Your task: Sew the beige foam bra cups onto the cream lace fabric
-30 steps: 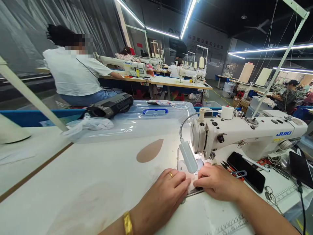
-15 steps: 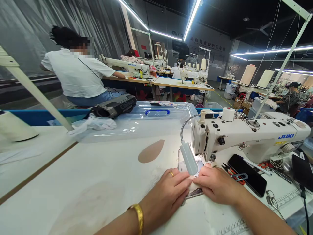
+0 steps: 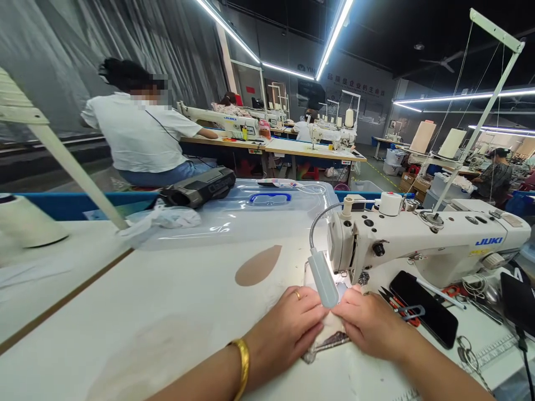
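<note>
A white JUKI sewing machine (image 3: 430,236) stands on the right side of the table. In front of its needle area, a small pale piece of fabric (image 3: 332,328) lies on the machine bed. My left hand (image 3: 292,320), with a ring and a gold bangle, is closed on the fabric's left side, fingertips bent down. My right hand (image 3: 368,320) pinches it from the right, close to the presser area. Both sets of fingertips nearly meet below a grey gooseneck lamp (image 3: 324,281), whose head hides the needle and part of the fabric.
Right of my right hand lie a black phone (image 3: 424,309), snips (image 3: 401,306) and a metal ring with chain (image 3: 468,351). A brown teardrop-shaped piece (image 3: 259,265) lies left of the machine. Behind are a clear plastic lid (image 3: 267,214) and a seated co-worker (image 3: 137,133).
The whole view has shifted slightly, with the scene sitting a little lower. My hands stay at the fabric, and a bit more of its lower edge shows between them.
</note>
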Demonstrator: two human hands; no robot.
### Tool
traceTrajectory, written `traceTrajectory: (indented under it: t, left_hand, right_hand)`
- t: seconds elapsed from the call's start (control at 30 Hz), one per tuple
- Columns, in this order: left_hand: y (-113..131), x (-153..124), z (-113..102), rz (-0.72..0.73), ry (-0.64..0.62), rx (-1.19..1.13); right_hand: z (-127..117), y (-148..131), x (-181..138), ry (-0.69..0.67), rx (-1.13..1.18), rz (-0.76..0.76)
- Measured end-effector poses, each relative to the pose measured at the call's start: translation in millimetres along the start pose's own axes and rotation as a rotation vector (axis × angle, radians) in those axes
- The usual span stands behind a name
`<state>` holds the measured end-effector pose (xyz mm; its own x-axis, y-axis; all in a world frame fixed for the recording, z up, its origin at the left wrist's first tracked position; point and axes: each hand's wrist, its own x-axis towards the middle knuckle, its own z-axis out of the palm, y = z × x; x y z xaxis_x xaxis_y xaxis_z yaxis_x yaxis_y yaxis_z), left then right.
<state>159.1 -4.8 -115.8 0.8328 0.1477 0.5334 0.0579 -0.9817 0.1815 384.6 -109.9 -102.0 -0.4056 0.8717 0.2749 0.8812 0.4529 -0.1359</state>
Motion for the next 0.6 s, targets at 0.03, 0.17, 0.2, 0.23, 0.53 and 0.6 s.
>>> traceTrajectory:
  t: [0.03, 0.17, 0.2, 0.23, 0.53, 0.6]
  left_hand:
    - [-1.9, 0.5, 0.9, -0.001, -0.002, -0.006]
    - [-10.7, 2.6, 4.3, 0.002, -0.011, -0.041]
    - [-12.5, 3.2, 4.9, 0.001, -0.01, -0.049]
    - [-14.1, 3.7, 5.4, -0.002, -0.01, -0.056]
    - [-18.3, 6.1, 4.1, -0.044, -0.045, -0.074]
    - [-19.3, 8.1, 2.2, -0.047, -0.052, -0.061]
  right_hand:
    - [0.7, 0.2, 0.3, 0.007, -0.002, 0.007]
    - [3.8, 1.0, 1.3, 0.038, -0.049, 0.038]
    - [4.5, 1.1, 1.4, 0.047, -0.064, 0.043]
    - [5.1, 1.2, 1.5, 0.055, -0.078, 0.046]
    - [9.6, 1.7, -0.4, 0.114, -0.086, 0.046]
    - [10.3, 1.8, 0.0, 0.109, -0.086, 0.046]
